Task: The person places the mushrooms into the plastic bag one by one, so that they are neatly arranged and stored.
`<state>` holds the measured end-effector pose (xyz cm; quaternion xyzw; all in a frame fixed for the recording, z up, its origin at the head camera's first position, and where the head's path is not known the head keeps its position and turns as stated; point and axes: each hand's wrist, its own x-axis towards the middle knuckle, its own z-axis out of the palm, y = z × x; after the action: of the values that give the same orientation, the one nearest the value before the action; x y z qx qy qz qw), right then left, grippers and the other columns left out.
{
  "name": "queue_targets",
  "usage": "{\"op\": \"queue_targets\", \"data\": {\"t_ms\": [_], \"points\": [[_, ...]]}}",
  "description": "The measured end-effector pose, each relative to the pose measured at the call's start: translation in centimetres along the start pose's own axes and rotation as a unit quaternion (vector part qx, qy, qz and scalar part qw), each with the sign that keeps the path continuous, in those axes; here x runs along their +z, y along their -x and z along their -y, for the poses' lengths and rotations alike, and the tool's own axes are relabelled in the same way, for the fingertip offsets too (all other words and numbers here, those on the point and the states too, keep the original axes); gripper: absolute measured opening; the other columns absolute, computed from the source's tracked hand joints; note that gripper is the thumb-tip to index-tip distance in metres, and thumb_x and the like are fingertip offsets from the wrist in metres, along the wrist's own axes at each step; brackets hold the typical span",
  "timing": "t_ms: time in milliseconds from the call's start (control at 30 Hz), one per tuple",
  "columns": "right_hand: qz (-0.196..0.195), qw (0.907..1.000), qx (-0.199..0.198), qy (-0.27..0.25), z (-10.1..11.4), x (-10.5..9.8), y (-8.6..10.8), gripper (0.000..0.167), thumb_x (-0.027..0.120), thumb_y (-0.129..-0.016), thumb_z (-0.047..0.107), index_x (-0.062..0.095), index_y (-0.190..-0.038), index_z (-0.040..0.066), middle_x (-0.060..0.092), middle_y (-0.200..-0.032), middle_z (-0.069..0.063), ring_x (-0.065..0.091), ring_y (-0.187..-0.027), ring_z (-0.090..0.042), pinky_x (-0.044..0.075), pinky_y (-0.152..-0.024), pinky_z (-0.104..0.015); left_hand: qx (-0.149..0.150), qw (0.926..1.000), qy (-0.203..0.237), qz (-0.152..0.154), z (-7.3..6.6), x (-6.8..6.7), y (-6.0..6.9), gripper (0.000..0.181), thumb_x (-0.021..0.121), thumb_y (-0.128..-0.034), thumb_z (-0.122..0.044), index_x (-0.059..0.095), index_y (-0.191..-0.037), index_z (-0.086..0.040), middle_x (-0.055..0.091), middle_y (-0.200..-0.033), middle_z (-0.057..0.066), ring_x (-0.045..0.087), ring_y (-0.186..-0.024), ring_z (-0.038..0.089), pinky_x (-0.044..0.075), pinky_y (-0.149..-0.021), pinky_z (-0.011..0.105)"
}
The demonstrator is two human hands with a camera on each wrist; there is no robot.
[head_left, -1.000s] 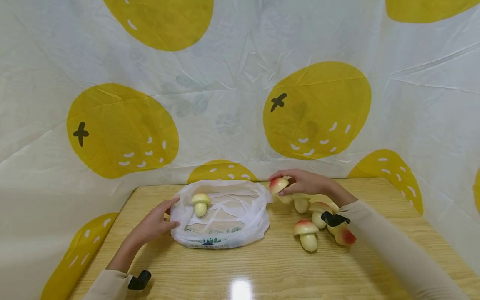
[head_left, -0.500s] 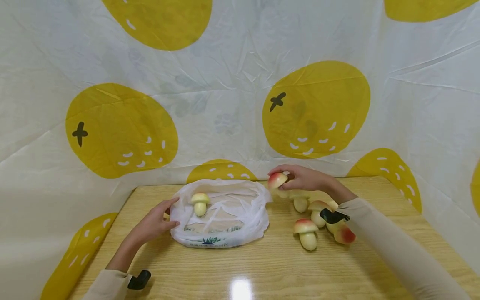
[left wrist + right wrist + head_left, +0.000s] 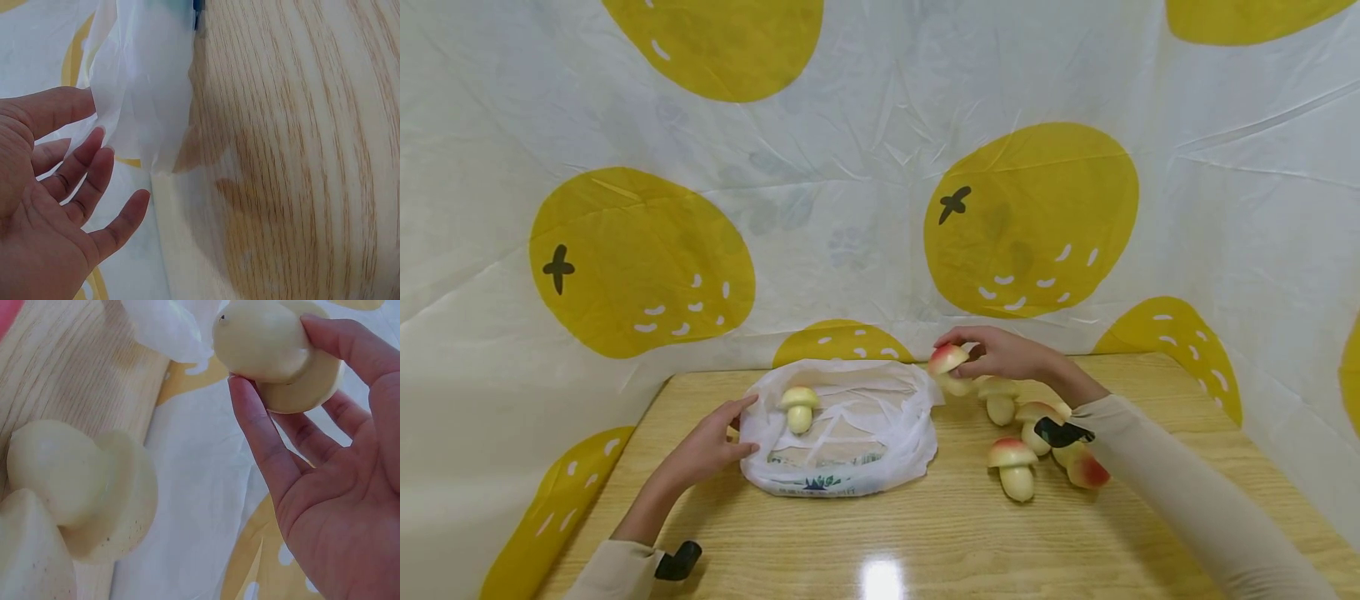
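A toy mushroom (image 3: 948, 360) with a red-topped cap is pinched between the thumb and fingers of my right hand (image 3: 1000, 353), raised just off the bag's right rim. In the right wrist view, the pale stem and cap underside of this mushroom (image 3: 269, 344) face the camera. An opened white plastic bag (image 3: 910, 450) lies on the table with its rim spread, and one yellow-capped mushroom (image 3: 800, 410) is inside it at the left. My left hand (image 3: 703, 450) touches the bag's left side with spread fingers; close up, fingertips (image 3: 97, 139) rest by the thin plastic (image 3: 147, 87).
Right of the bag, several more mushrooms lie close together, among them a red-capped mushroom (image 3: 1015, 468) in front and a tipped one (image 3: 1084, 467). My right forearm passes over part of this group. A fruit-print curtain (image 3: 850, 208) hangs behind the wooden table (image 3: 820, 550).
My right hand has moved slightly left and up with the mushroom, toward the bag. The left hand and the bag look unchanged.
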<state>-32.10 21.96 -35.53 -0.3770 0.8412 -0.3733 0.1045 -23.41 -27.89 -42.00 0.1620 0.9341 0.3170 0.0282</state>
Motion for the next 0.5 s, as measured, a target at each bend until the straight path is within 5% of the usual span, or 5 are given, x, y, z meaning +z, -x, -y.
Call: {"op": "queue_targets", "data": {"t_ms": [500], "points": [[-0.02, 0.9981, 0.05, -0.032, 0.9, 1.4, -1.2, 0.041, 0.075, -0.094, 0.026, 0.062, -0.132, 0.02, 0.06, -0.134, 0.0, 0.065, -0.108, -0.022, 0.052, -0.09, -0.039, 0.005, 1.0, -0.004, -0.003, 0.1, 0.0, 0.0, 0.076, 0.078, -0.0892, -0.011, 0.039, -0.153, 0.003, 0.057, -0.122, 0.014, 0.053, -0.102, 0.025, 0.046, -0.072, 0.028]]}}
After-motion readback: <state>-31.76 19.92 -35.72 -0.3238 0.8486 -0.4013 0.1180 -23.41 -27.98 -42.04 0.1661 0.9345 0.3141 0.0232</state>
